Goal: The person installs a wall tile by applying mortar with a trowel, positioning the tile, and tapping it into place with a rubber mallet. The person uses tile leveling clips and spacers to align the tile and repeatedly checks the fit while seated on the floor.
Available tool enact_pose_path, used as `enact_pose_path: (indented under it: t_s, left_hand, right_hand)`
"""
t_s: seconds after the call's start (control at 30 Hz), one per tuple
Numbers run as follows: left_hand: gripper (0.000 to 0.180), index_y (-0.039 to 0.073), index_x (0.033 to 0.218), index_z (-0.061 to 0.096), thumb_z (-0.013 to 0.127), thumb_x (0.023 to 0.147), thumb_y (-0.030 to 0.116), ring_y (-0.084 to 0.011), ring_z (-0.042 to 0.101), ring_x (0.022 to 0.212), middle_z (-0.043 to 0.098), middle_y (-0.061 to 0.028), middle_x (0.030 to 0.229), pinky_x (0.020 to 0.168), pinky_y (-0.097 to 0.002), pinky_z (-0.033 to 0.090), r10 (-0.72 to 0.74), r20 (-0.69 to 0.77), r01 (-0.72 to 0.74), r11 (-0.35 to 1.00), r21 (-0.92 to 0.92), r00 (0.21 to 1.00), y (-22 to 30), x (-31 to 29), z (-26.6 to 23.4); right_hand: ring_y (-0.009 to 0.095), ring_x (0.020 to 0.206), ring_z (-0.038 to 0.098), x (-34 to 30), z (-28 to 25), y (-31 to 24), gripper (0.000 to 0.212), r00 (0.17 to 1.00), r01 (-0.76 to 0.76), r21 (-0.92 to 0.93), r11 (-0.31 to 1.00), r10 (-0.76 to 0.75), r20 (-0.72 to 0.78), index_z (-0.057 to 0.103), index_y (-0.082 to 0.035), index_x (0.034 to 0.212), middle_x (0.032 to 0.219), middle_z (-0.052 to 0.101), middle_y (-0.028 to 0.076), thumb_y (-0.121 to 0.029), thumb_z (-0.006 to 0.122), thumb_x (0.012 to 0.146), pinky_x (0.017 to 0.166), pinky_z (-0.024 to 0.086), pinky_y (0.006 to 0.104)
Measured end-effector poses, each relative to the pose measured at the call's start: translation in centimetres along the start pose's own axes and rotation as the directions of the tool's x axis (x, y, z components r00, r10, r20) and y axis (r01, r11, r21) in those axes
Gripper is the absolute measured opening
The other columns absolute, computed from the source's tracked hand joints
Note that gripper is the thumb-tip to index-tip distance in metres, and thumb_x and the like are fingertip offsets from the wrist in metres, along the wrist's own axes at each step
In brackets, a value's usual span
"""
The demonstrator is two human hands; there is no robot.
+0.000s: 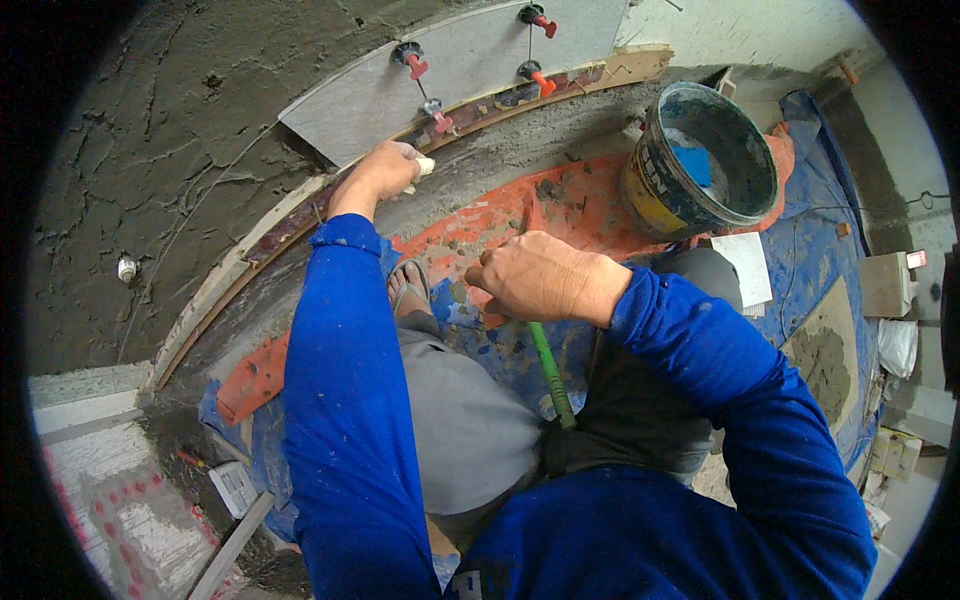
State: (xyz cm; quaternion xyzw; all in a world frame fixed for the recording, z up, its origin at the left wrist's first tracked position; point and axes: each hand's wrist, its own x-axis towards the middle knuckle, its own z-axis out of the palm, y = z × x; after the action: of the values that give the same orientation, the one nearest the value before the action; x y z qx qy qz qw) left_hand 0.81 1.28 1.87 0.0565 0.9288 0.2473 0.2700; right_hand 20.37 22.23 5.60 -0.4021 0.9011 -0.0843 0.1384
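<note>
- A small pale scrap (pixel 424 168) was pinched by the fingers of the left hand (pixel 380 178), closed tightly, just off the lower-left corner of a grey tile (pixel 470 60).
- The tile was seen beside rough grey mortar (pixel 110 220), with four red-handled levelling clips (pixel 415 65) set along its edges and a curved wooden strip (pixel 640 65) along its lower edge.
- The right hand (pixel 545 278) was held loosely curled above a green handle (pixel 552 375); whether the handle was gripped could not be told.
- A bucket (pixel 655 195) with a blue block inside, perhaps a sponge, was placed on an orange sheet (pixel 480 225), near the strip's right end.
- The tile could be pushed out of line, it was judged, if its corner were leaned on by the left hand while the mortar was soft.
- A clip could be loosened if caught by a cuff, and the bucket tipped if struck by the right elbow.
</note>
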Motion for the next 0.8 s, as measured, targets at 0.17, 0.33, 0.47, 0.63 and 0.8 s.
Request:
enact_pose_path:
  t_s: [0.17, 0.33, 0.47, 0.63, 0.8]
  left_hand:
    - [0.034, 0.009, 0.114, 0.072, 0.070, 0.093, 0.036, -0.0153, 0.067, 0.080, 0.072, -0.0040, 0.094, 0.063, -0.0334, 0.053, 0.015, 0.002, -0.015, 1.000, 0.002, 1.000, -0.06, 0.02, -0.11]
    - [0.036, 0.008, 0.114, 0.072, 0.070, 0.093, 0.037, -0.0154, 0.067, 0.080, 0.072, -0.0047, 0.094, 0.063, -0.0332, 0.053, 0.011, -0.004, -0.011, 1.000, 0.007, 1.000, 0.11, -0.34, -0.14]
    - [0.036, 0.006, 0.114, 0.072, 0.069, 0.094, 0.036, -0.0157, 0.067, 0.081, 0.072, -0.0050, 0.094, 0.063, -0.0330, 0.053, 0.020, 0.003, -0.020, 1.000, -0.006, 1.000, 0.08, -0.47, -0.16]
    - [0.035, 0.008, 0.114, 0.072, 0.069, 0.094, 0.036, -0.0155, 0.067, 0.081, 0.072, -0.0047, 0.095, 0.064, -0.0329, 0.053, 0.013, 0.008, -0.013, 1.000, -0.013, 1.000, -0.04, -0.32, -0.10]
    - [0.026, 0.007, 0.108, 0.074, 0.064, 0.092, 0.025, -0.0172, 0.061, 0.064, 0.070, -0.0076, 0.082, 0.058, -0.0366, 0.049, 0.036, -0.058, -0.040, 0.997, -0.063, 0.998, -0.10, -0.46, 0.32]
  right_hand:
    - [0.034, 0.085, 0.073, -0.10, -0.27, -0.14, 0.037, 1.000, 0.000, -0.003, 1.000, 0.000, -0.012, 0.065, -0.004, 0.110, 0.088, 0.073, 0.016, -0.031, 0.074, 0.087, 0.072, 0.058, 0.0432]
    - [0.034, 0.085, 0.073, -0.06, -0.29, -0.04, 0.038, 1.000, 0.007, 0.008, 1.000, -0.007, 0.009, 0.065, -0.004, 0.111, 0.089, 0.073, 0.016, -0.030, 0.075, 0.085, 0.073, 0.059, 0.0435]
    - [0.029, 0.086, 0.074, -0.11, -0.14, -0.15, 0.030, 1.000, -0.020, -0.005, 1.000, 0.020, -0.020, 0.071, -0.004, 0.098, 0.089, 0.074, 0.012, -0.029, 0.077, 0.082, 0.073, 0.059, 0.0416]
    - [0.029, 0.084, 0.074, -0.01, -0.06, -0.21, 0.028, 0.998, -0.029, -0.006, 1.000, 0.029, -0.047, 0.071, -0.004, 0.095, 0.086, 0.074, 0.012, -0.030, 0.074, 0.085, 0.072, 0.059, 0.0414]
    - [0.032, 0.083, 0.073, -0.17, -0.05, -0.09, 0.033, 0.999, -0.012, -0.008, 1.000, 0.012, -0.033, 0.068, -0.005, 0.102, 0.085, 0.073, 0.014, -0.032, 0.074, 0.085, 0.071, 0.058, 0.0429]
